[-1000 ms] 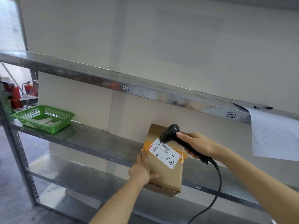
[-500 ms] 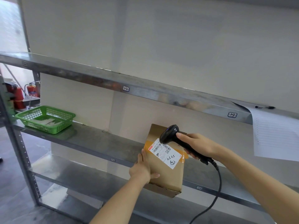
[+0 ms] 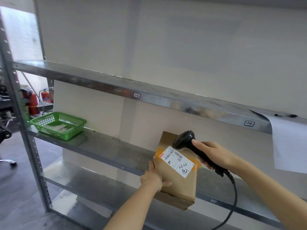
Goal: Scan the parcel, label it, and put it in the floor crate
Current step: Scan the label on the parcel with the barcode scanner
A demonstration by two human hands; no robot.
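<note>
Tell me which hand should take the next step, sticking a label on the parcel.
Left, hedged. The right hand is shut on the corded scanner; the left hand only steadies the parcel.

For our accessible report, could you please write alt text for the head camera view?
A person's left hand holds a brown parcel while the right hand aims a black corded scanner at its white label. Behind stands metal shelving holding a green basket.
</note>
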